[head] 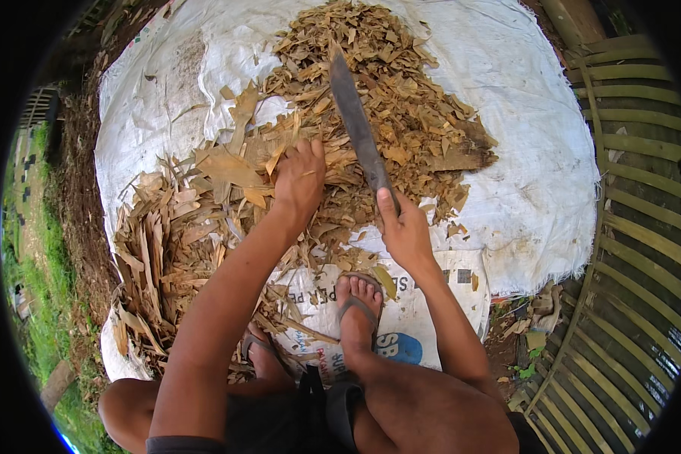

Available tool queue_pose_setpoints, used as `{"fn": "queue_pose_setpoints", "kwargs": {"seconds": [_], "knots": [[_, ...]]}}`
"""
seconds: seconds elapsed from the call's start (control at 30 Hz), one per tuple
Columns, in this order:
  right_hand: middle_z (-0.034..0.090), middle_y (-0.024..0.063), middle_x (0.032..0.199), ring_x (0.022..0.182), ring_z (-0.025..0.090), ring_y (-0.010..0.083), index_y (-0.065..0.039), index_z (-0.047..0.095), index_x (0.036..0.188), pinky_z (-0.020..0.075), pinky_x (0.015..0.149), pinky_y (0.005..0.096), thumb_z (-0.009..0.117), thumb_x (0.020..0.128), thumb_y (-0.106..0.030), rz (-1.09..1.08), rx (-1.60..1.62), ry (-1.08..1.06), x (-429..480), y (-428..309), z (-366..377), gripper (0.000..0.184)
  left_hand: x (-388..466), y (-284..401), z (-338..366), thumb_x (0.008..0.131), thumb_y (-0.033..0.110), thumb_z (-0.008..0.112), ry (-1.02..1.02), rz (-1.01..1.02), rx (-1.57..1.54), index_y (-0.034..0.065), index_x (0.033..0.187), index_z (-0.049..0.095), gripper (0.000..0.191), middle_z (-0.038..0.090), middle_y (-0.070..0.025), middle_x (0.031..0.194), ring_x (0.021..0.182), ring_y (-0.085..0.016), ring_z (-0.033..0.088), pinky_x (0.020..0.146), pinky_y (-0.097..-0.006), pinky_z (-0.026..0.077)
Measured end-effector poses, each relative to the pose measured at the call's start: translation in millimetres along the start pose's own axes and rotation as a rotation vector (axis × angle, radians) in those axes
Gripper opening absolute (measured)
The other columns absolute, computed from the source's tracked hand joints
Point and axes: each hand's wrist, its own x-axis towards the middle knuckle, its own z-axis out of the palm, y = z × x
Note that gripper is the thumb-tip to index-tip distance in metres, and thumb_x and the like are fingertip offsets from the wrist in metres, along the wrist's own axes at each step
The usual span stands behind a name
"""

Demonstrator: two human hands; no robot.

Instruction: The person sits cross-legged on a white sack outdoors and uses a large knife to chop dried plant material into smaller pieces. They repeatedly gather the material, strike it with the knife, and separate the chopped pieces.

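My right hand (407, 230) grips a machete (356, 113) with a long dark blade, its tip pointing away from me over a heap of chopped dry brown leaf pieces (354, 34). My left hand (301, 179) presses down on a bunch of dry leaves (232, 165), its fingertips partly hidden among them. The blade lies to the right of that hand, apart from it. Under the chopped pieces, a rough wooden block (465, 150) shows its dark, worn right end.
Longer uncut dry leaves (153, 267) pile up at the left. Everything lies on white woven sheeting (536, 170), with a printed sack (459, 289) nearer me. My sandalled foot (356, 318) rests on the sack. A bamboo slat fence (641, 187) borders the right side.
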Motion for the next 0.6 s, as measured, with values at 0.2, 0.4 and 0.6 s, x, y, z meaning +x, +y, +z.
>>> {"fn": "queue_pose_setpoints", "kwargs": {"seconds": [0.2, 0.4, 0.6], "knots": [[0.050, -0.0022, 0.065, 0.051, 0.047, 0.0093, -0.005, 0.057, 0.107, 0.0403, 0.049, 0.0244, 0.044, 0.108, -0.065, -0.579, 0.615, 0.184, -14.5, -37.0, -31.2, 0.062, 6.6, -8.2, 13.6, 0.090, 0.013, 0.071, 0.119, 0.101, 0.186, 0.0067, 0.110, 0.053, 0.027, 0.057, -0.0104, 0.103, 0.096, -0.024, 0.064, 0.071, -0.0336, 0.059], [0.058, 0.0118, 0.064, 0.056, 0.059, 0.0208, 0.001, 0.062, 0.105, 0.0462, 0.053, 0.0383, 0.049, 0.109, -0.060, -0.234, -0.345, 0.185, 25.4, 28.9, 21.1, 0.063, 8.2, -12.8, 5.9, 0.090, 0.016, 0.070, 0.104, 0.161, 0.230, 0.0085, 0.109, 0.054, 0.026, 0.057, -0.0091, 0.104, 0.100, -0.025, 0.063, 0.083, -0.0350, 0.055], [0.057, 0.0126, 0.060, 0.053, 0.059, 0.0223, 0.002, 0.065, 0.104, 0.0460, 0.054, 0.0396, 0.053, 0.107, -0.061, -0.336, 0.053, 0.129, 13.0, 25.5, -23.6, 0.064, 10.5, -13.3, 12.4, 0.089, 0.009, 0.067, 0.144, 0.151, 0.167, 0.0055, 0.110, 0.052, 0.026, 0.056, -0.0109, 0.106, 0.103, -0.025, 0.063, 0.078, -0.0345, 0.059]]}}
